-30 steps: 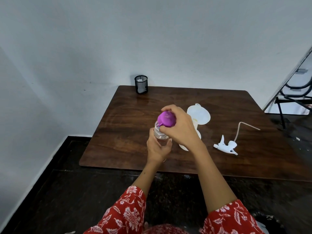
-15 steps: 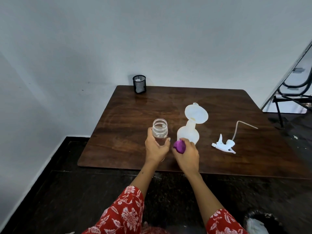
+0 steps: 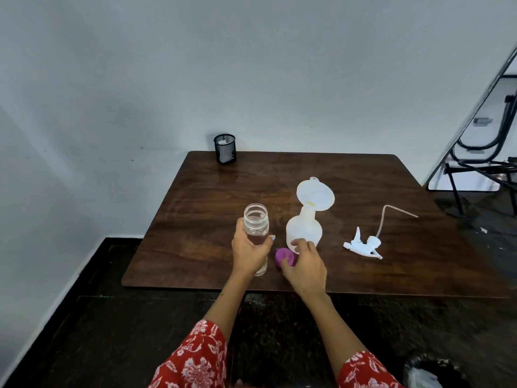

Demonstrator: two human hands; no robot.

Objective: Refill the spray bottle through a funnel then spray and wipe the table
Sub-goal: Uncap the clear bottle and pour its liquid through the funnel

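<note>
clear water bottle (image 3: 255,228): upright, uncapped, part full, near front edge | purple cap (image 3: 284,256): lying just right of it | white spray bottle (image 3: 304,229): upright, funnel (image 3: 315,197) in neck | trigger sprayer (image 3: 363,245): lying on its side, apart at right

No legible text anywhere.

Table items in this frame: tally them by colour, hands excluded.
White: 3, spray bottle, funnel, trigger sprayer head
Clear: 1, water bottle
Purple: 1, cap
Black: 1, mesh cup
Total: 6
</note>
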